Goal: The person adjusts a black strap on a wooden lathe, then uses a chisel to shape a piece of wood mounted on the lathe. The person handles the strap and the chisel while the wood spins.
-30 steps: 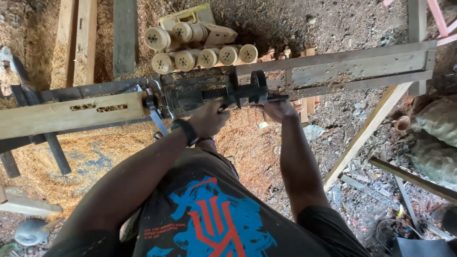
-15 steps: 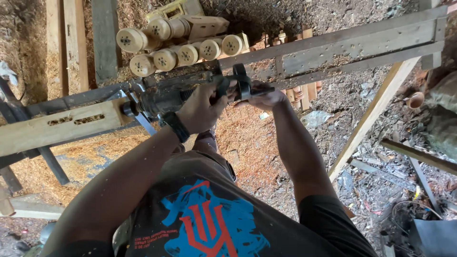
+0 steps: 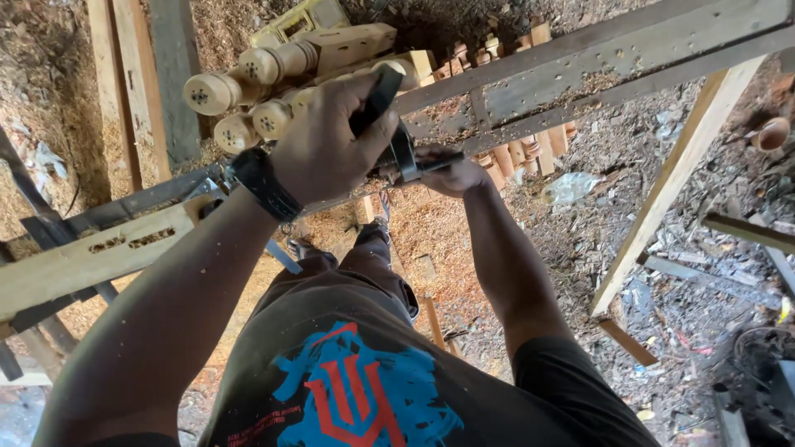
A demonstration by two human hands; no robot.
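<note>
A dark handle (image 3: 377,99) rises above the middle of a long wooden frame (image 3: 580,66) that crosses the view from the left edge to the upper right corner. The left hand (image 3: 327,141) is clenched around this handle, fingers wrapped fully over it; a black wristband (image 3: 263,184) sits on that wrist. Directly below and to the right of the handle, a dark metal fitting (image 3: 406,157) is mounted on the frame's near edge. The right hand (image 3: 451,174) is closed against this fitting from the right, fingers curled onto a short dark bar projecting from it; whether the grasp is complete cannot be told.

Behind the frame, at its far edge, lies a stack of pale turned wooden posts (image 3: 265,74) with rounded ends facing left. Smaller turned pieces (image 3: 522,153) stand under the frame, right of the hands. A pale slotted beam (image 3: 91,257) extends along the frame toward the left edge. A slanted timber brace (image 3: 671,182) descends from the frame's right end to the ground. Sawdust and shavings (image 3: 431,223) cover the ground beneath. The person wears a dark shirt with a red and blue print (image 3: 348,397).
</note>
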